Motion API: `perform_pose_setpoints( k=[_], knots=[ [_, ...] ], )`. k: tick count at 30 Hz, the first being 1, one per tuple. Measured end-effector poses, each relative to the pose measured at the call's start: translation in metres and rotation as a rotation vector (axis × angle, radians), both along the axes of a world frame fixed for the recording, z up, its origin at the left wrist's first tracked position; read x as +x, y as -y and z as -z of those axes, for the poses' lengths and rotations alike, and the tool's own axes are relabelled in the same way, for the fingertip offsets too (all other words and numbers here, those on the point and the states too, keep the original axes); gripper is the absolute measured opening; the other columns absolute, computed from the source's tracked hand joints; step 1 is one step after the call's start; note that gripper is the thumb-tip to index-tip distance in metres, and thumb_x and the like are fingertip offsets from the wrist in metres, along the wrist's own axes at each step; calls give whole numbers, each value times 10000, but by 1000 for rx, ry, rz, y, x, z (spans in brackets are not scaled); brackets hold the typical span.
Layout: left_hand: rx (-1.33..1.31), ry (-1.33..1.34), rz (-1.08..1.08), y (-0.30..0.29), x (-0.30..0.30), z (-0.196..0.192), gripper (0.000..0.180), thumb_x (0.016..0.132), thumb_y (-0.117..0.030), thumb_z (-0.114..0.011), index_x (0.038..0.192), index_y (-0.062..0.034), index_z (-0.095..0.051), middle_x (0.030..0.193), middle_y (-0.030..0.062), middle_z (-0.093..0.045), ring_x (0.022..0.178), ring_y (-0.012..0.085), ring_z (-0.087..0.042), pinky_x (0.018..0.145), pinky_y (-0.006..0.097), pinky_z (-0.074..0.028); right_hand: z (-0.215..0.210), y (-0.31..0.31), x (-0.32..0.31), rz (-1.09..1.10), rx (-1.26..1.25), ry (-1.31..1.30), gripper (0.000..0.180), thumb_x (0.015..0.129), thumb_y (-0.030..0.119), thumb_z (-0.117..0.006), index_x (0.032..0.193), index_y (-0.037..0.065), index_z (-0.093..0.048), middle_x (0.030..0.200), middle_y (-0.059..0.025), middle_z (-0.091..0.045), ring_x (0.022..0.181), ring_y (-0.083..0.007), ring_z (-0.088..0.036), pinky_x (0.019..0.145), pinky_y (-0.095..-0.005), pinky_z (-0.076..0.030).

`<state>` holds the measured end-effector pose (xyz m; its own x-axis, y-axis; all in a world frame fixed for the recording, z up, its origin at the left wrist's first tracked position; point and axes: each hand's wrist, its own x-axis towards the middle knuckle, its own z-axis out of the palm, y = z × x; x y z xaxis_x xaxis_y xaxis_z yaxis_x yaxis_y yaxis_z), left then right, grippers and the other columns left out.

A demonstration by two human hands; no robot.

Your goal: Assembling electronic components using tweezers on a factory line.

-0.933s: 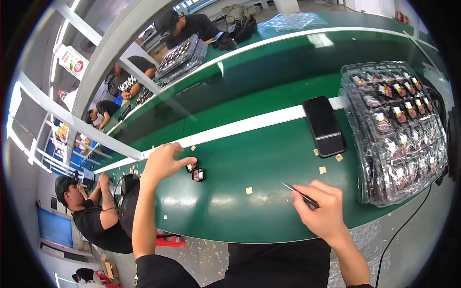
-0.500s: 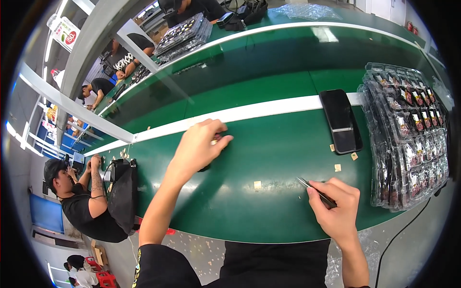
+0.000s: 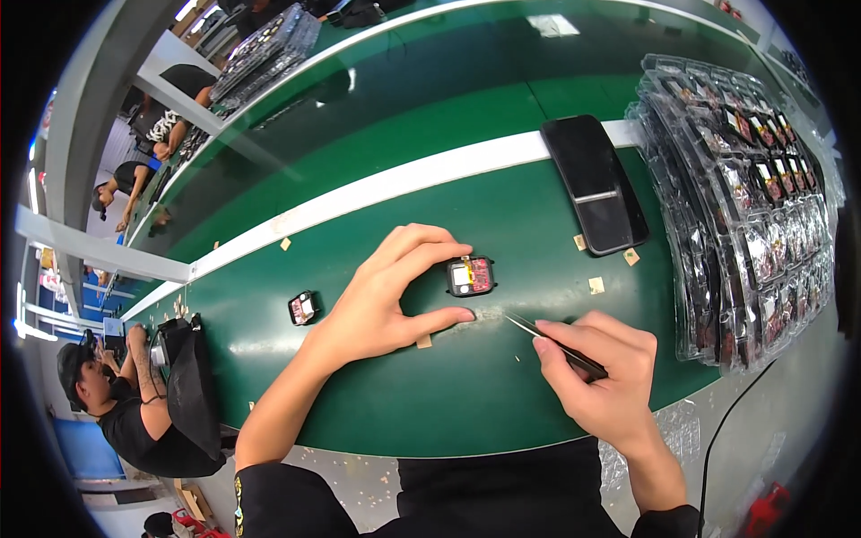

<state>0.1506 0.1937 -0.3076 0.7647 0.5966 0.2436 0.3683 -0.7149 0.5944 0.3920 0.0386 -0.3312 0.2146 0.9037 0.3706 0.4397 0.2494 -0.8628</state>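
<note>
My left hand is open over the green bench, thumb and fingers spread around a small black square watch case. The case's inside faces up, showing a red circuit board and a pale square part. My index fingertip touches or nearly touches its upper edge, while the thumb lies apart below it. In my right hand is a pair of dark tweezers, the tips pointing left toward the case. A second similar watch case lies on the bench left of my left wrist.
Stacked clear plastic trays of watch parts stand at the right. A black phone lies across the white strip. Small tan squares are scattered about. A co-worker sits at the left beside a black bag.
My left hand has opened from a closed pose and come nearer the tweezers, with a watch case now between its fingers and thumb. The whole view has shifted. My right hand still grips the tweezers.
</note>
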Motion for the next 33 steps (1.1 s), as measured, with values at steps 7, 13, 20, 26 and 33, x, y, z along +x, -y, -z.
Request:
perform_pose_setpoints(
  k=[7,13,20,26,33],
  knots=[
    [48,-2,-52,1,6,7,606,734,-180,-1013,1276,-58,-769,1222,81,-677,1112,290,-664,976,408,-547,-6,2,3,-5,-13,29,181,850,-21,-871,1030,-13,-853,703,-31,-676,471,-83,-510,431,-261,-351],
    [-99,-37,92,20,9,-1,604,729,-299,-1019,1247,-74,-806,1093,54,-770,908,229,-647,948,374,-458,-5,1,9,-58,-31,-63,198,840,-42,-864,1036,-17,-854,713,-30,-684,475,-78,-515,436,-253,-351],
    [-87,-95,164,23,11,2,635,670,-408,-1026,1183,-75,-854,902,6,-724,800,194,-600,849,358,-390,-5,-1,10,-135,-52,7,197,799,-74,-855,988,-25,-825,714,-40,-669,479,-96,-513,442,-273,-363],
    [-79,-80,155,22,11,5,671,640,-459,-1012,1168,-70,-869,875,1,-721,757,179,-575,838,356,-386,1,-3,7,-135,-24,79,211,781,-80,-853,980,-26,-812,726,-47,-660,481,-122,-513,446,-288,-377],
    [-54,-79,154,23,11,7,704,635,-501,-1001,1164,-58,-860,857,3,-723,735,176,-558,824,349,-384,-1,-2,8,-138,-76,75,221,772,-77,-860,981,-24,-813,723,-42,-655,489,-128,-540,449,-280,-379]
  ],
)
